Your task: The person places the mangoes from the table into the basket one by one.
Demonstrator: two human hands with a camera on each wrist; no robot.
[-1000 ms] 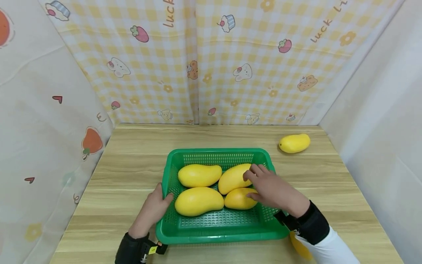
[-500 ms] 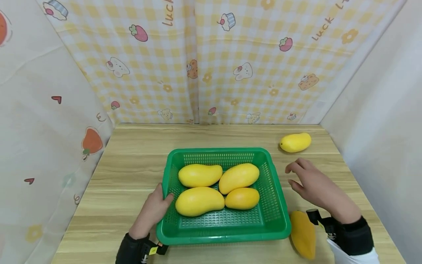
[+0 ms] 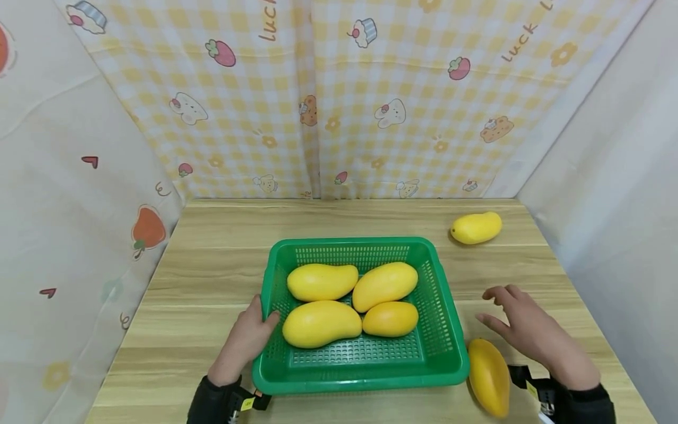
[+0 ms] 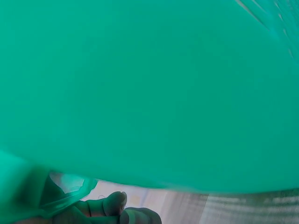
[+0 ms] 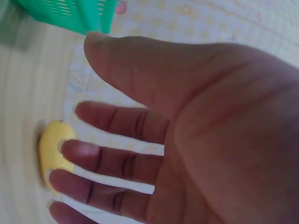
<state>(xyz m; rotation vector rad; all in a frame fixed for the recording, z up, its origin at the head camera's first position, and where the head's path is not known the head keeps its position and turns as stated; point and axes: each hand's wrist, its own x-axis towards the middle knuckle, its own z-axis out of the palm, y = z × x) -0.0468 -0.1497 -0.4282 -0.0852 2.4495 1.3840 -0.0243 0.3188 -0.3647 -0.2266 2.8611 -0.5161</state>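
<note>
A green plastic basket [image 3: 360, 386] holds several yellow mangoes, among them a large mango [image 3: 322, 324] at front left and a smaller mango [image 3: 390, 319] beside it. My left hand [image 3: 249, 331] grips the basket's left rim, thumb over the inside and fingers outside; in the left wrist view the green wall hides most, leaving some fingers [image 4: 112, 205] below. To the right of the basket, my right hand [image 3: 535, 330] hovers with fingers spread and nothing in it. Just below that hand, a deeper yellow mango [image 3: 488, 378] lies against the basket's right side.
Another mango [image 3: 476, 228] lies at the table's back right, behind the right hand. Patterned cloth [image 3: 365, 118] hangs at the back edge of the wooden table [image 3: 212, 235]. White sheets stand along both sides.
My right hand has left the mangoes inside the basket and moved right, then back toward me, over the table. The left hand stays on the rim.
</note>
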